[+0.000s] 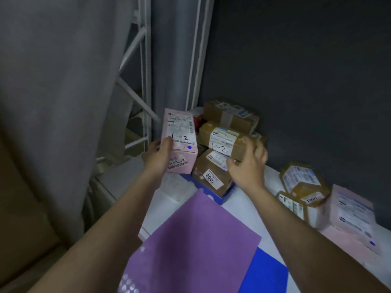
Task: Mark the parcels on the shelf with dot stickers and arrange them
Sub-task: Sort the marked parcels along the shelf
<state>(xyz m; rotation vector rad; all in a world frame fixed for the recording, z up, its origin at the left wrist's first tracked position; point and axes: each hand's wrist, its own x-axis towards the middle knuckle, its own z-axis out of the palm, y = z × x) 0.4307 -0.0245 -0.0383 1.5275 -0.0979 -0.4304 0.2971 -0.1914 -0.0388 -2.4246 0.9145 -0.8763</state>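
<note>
Pink parcel (pixel 179 142), rectangular carton with blue dot, held in left hand (pixel 157 155) grip.
Right hand (pixel 247 163) fingers spread, touching taped brown cardboard parcel (pixel 224 140).

This looks like a parcel storeroom or small pick-up depot. A white shelf (pixel 260 210) against a dark grey wall (pixel 306 70) carries stacked brown cardboard parcels (pixel 224 140), each with a printed shipping label and barcode, some with "1-2" handwritten in marker and small number tags. Pink boxes (pixel 179 140) bear the same kind of labels, and blue dot stickers. More parcels (pixel 302 187) sit farther along to the right. White metal racking (pixel 143 81) stands to the left, beside a grey curtain (pixel 53 102). A purple sticker sheet (pixel 190 246) and a blue sheet (pixel 266 275) lie on the shelf.
</note>
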